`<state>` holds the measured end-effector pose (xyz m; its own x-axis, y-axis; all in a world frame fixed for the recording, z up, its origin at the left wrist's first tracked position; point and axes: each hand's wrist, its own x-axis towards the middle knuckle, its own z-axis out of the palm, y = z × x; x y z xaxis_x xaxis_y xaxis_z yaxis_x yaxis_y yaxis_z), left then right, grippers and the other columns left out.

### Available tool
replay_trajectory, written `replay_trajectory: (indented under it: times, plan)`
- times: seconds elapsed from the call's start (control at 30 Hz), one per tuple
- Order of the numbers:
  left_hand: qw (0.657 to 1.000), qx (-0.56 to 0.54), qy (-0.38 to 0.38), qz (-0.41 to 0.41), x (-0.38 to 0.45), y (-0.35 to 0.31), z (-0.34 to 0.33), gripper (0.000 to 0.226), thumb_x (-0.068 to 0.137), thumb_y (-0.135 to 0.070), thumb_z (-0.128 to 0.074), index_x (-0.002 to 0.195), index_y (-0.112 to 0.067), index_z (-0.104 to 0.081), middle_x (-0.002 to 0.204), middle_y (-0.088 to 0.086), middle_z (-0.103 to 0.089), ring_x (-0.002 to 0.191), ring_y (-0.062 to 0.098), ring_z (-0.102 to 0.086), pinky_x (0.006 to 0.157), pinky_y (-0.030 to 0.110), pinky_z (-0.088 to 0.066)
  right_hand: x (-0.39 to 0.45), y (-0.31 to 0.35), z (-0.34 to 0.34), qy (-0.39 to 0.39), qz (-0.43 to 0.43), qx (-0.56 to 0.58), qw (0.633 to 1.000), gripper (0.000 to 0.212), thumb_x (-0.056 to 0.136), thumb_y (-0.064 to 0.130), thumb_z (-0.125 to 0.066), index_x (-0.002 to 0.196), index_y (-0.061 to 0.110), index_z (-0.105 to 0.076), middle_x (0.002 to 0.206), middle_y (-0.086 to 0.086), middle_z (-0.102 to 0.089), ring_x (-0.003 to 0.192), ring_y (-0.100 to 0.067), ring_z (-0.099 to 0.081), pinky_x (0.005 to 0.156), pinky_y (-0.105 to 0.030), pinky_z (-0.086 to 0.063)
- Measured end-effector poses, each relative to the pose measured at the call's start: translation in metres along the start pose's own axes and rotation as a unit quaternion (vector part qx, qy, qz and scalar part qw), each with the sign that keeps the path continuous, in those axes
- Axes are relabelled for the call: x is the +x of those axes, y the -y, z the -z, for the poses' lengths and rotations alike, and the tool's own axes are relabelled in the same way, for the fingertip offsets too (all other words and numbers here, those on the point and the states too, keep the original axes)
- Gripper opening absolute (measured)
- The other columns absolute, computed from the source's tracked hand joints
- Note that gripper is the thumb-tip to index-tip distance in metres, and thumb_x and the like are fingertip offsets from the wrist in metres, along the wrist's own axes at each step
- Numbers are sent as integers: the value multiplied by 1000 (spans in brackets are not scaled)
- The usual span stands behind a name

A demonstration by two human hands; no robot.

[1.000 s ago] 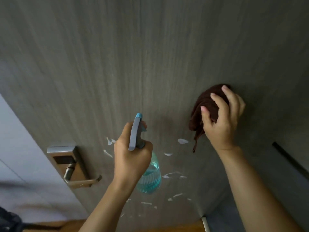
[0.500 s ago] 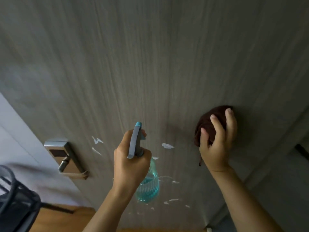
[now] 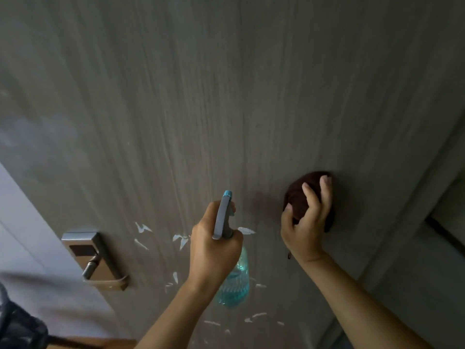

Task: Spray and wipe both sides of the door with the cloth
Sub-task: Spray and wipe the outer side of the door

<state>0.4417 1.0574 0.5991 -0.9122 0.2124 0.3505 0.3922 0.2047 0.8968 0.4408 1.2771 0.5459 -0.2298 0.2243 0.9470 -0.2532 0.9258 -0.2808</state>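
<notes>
A grey wood-grain door [image 3: 201, 109] fills the view. My left hand [image 3: 214, 250] grips a spray bottle [image 3: 235, 280] of blue liquid with a grey trigger head, its nozzle aimed at the door. To its right, my right hand [image 3: 305, 225] presses a bunched dark brown cloth [image 3: 299, 195] against the door, fingers curled over it. Several small white flecks [image 3: 181, 240] mark the door below and left of the hands.
A metal lock plate with a lever handle [image 3: 97, 260] sits at the door's left edge. A pale wall [image 3: 22, 235] lies beyond that edge. A dark wire object [image 3: 17, 323] shows at the bottom left. The door frame [image 3: 427, 222] runs down the right.
My right hand has slid the cloth down the door from higher up. The view has shifted slightly. My left hand keeps its grip on the bottle in about the same place.
</notes>
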Motion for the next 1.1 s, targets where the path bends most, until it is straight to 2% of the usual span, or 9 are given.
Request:
replay_trajectory:
  times: [0.23, 0.4, 0.47, 0.63, 0.77, 0.83, 0.93, 1.03, 1.1]
  plan:
    - [998, 18, 33, -44, -1, 12, 1, 43, 77, 9, -65, 103, -25, -65, 68, -7, -61, 48, 12, -52, 47, 27, -43, 2, -8, -3, -32, 62, -20, 997, 50, 92, 16, -62, 133, -10, -49, 150, -38, -33, 146, -60, -28, 120, -66, -27]
    - [997, 40, -1, -62, 3, 9, 1, 43, 77, 11, -68, 102, -23, -66, 72, -2, -64, 49, 14, -50, 47, 22, -41, 9, -2, -13, -66, 63, -3, 996, 43, 94, 13, -59, 127, -15, -55, 148, -36, -36, 144, -61, -29, 121, -64, -27]
    - [997, 32, -13, -71, 7, 12, -1, 45, 77, 13, -68, 101, -25, -67, 75, 6, -65, 49, 22, -52, 46, 28, -44, 9, -4, -16, -75, 85, -3, 994, 41, 95, 10, -60, 127, -15, -56, 148, -35, -36, 144, -60, -29, 121, -63, -27]
    - [994, 20, -16, -102, 10, 34, -14, 54, 78, 12, -73, 107, -34, -70, 91, -9, -74, 58, 27, -62, 51, 33, -53, 7, -6, -18, -84, 114, -5, 990, 42, 94, 5, -63, 131, -15, -56, 147, -40, -37, 145, -59, -29, 119, -66, -29]
    - [989, 7, -29, -143, 12, 54, -22, 50, 77, 11, -77, 97, -34, -73, 92, 6, -74, 81, 41, -65, 61, 53, -54, 7, -19, -17, -73, 162, -7, 984, 50, 99, 13, -57, 140, -16, -49, 153, -38, -33, 149, -54, -27, 121, -63, -28]
    - [986, 0, -25, -162, 11, 62, -25, 46, 77, 10, -77, 93, -32, -74, 95, 13, -74, 76, 52, -63, 58, 62, -52, 5, -26, -18, -59, 189, -14, 980, 55, 99, 15, -54, 144, -16, -44, 156, -38, -29, 151, -52, -25, 122, -61, -27]
    - [982, -4, -6, -190, 7, 74, -27, 41, 72, 3, -81, 96, -29, -74, 96, 1, -77, 72, 57, -62, 58, 68, -53, 0, -35, -21, -56, 227, -36, 972, 57, 101, 17, -53, 147, -14, -40, 158, -34, -30, 153, -46, -26, 122, -57, -31]
    - [978, 8, 2, -208, 2, 83, -28, 34, 60, -11, -78, 92, -23, -75, 101, 23, -73, 71, 59, -62, 61, 72, -53, -3, -41, -24, -61, 255, -32, 965, 56, 102, 19, -54, 148, -11, -42, 157, -29, -35, 152, -39, -31, 123, -51, -33]
    - [978, -3, -2, -211, -1, 91, -29, 34, 58, -9, -73, 89, -22, -76, 99, 23, -75, 73, 56, -68, 64, 70, -56, -6, -44, -27, -68, 274, -28, 959, 55, 102, 21, -55, 147, -8, -44, 156, -26, -39, 151, -37, -34, 123, -47, -33]
